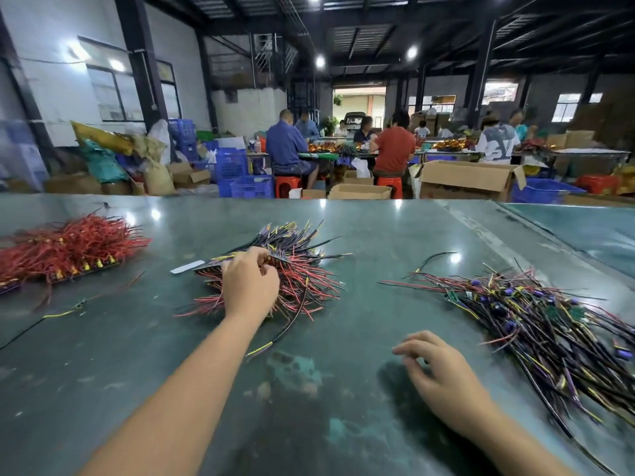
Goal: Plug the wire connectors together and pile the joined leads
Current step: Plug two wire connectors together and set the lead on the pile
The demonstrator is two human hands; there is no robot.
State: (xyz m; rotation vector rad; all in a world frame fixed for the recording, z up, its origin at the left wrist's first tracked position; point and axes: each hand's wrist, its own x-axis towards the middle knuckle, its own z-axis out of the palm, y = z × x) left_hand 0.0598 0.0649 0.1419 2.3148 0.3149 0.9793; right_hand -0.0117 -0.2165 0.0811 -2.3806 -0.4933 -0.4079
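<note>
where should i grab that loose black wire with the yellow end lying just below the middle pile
Pinch the loose black wire along its bare black stretch, coming from above. It lies flat on the table, with its upper end tucked under the middle pile. The free right hand looks nearest.

Factory assembly hall: steel roof beams (360,15), workers on stools (390,187) at tables, cardboard boxes (467,178), blue crates (252,186), wire piles (299,269)

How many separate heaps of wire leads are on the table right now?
3: a red heap at far left, a middle heap under the left hand, and a dark heap at right. A few loose leads lie between.
</note>
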